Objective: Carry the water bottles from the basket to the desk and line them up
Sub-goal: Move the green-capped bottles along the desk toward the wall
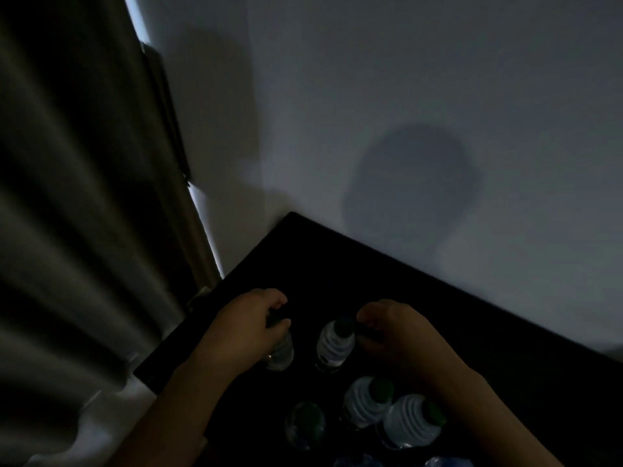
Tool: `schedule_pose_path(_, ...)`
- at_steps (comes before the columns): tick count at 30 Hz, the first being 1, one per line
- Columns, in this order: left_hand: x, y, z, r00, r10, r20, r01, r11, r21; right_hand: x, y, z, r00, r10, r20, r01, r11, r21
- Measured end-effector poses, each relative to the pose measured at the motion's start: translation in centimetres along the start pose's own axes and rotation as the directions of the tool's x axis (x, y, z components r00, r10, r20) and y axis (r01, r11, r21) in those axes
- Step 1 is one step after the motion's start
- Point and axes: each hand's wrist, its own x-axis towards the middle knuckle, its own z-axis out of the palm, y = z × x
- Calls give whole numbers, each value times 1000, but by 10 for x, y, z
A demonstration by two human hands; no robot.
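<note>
The lining-up looks well under way; several water bottles already stand on the black bench [472,332]; the basket is out of view, so I cannot tell how many are left to carry. Take the capped bottle [335,345] between the two hands as the mark; it stands upright, long axis vertical, dark cap up toward the camera. Just left of it the left hand [249,325] is wrapped round the top of the left bottle [279,355]; that one is upright too or nearly so, its base at or near the bench top. Just right of the capped bottle the right hand [397,335] has its fingers curled over something dark; it is too dim to say what, or whether it is truly gripped. Nearer the camera than the capped bottle stand three more bottles [367,402], caps up, in a loose cluster rather than a row; two bluish shapes [354,461] sit beyond them at the lower edge. By my judgement, straightening them into one line remains.
</note>
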Motion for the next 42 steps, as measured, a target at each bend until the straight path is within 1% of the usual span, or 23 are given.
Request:
schedule_pose_path(3,22,-21,-6,996,45,81,-43,999,-24,15,-10,9,997,77,1,-77,997,0)
schedule_pose_path(6,36,-30,-7,977,65,202,-60,998,-27,21,-13,18,989,149,-5,-149,989,9)
schedule_pose_path(9,43,-34,-5,955,57,292,-55,998,-13,24,-16,28,983,185,-14,-185,983,15)
schedule_pose_path(12,44,-37,-1,942,42,333,-43,999,-6,26,-14,35,980,196,-27,-195,981,20)
schedule_pose_path(17,45,-42,3,938,7,346,-23,999,43,36,-8,38,982,187,-28,-187,982,9)
schedule_pose_path(25,43,-38,10,950,-24,312,-33,984,176,42,-3,50,992,115,53,-116,993,31)
schedule_pose_path(28,43,-43,13,959,-30,283,-19,985,169,46,-1,53,994,89,61,-91,996,25)
schedule_pose_path(32,46,-51,15,961,-18,278,-22,990,140,52,2,54,995,96,38,-98,992,75)
schedule_pose_path(36,65,-59,10,970,2,243,-32,993,118,59,3,51,994,108,30,-111,987,118)
schedule_pose_path(39,82,-66,2,965,3,263,-27,996,89,67,10,48,988,151,19,-152,974,167)
schedule_pose_path(42,97,-75,-6,957,33,290,-54,996,65,77,15,42,976,216,-3,-210,953,216)
